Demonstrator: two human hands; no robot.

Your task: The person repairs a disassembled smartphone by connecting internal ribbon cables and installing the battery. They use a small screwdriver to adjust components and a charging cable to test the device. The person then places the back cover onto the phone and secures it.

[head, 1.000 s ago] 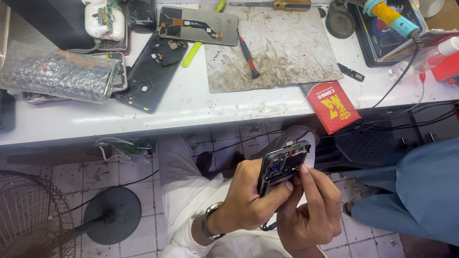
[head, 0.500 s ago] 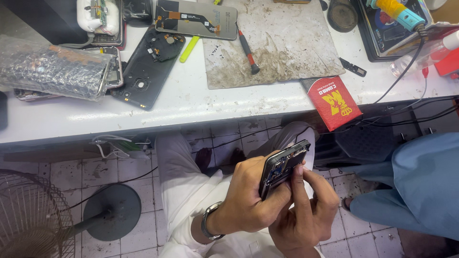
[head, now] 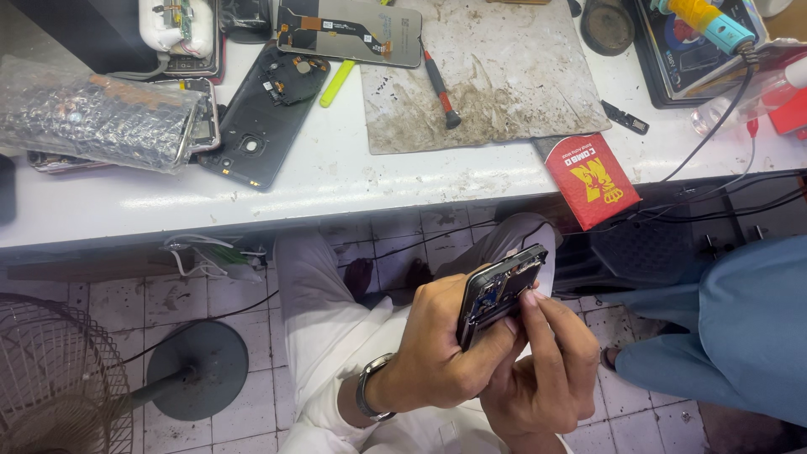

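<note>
Between both hands, the phone (head: 498, 292) is tilting further edge-on; left hand (head: 441, 353) gripping it, right hand (head: 546, 370) pinching its edge.

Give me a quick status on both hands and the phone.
Left hand grips opened phone on edge, over the lap. Right hand fingertips on its exposed inside. Nothing between the hands and the phone.

The opened phone (head: 498, 293) shows only its edge and a strip of its inside; the left hand (head: 441, 353) covers its lower part, and its small parts are too fine to tell. The right hand (head: 546, 370) is cut off at the near edge. The floor fan (head: 50, 378) runs off the left and near edges. A bubble-wrap bag (head: 92, 122) hides its contents.
</note>
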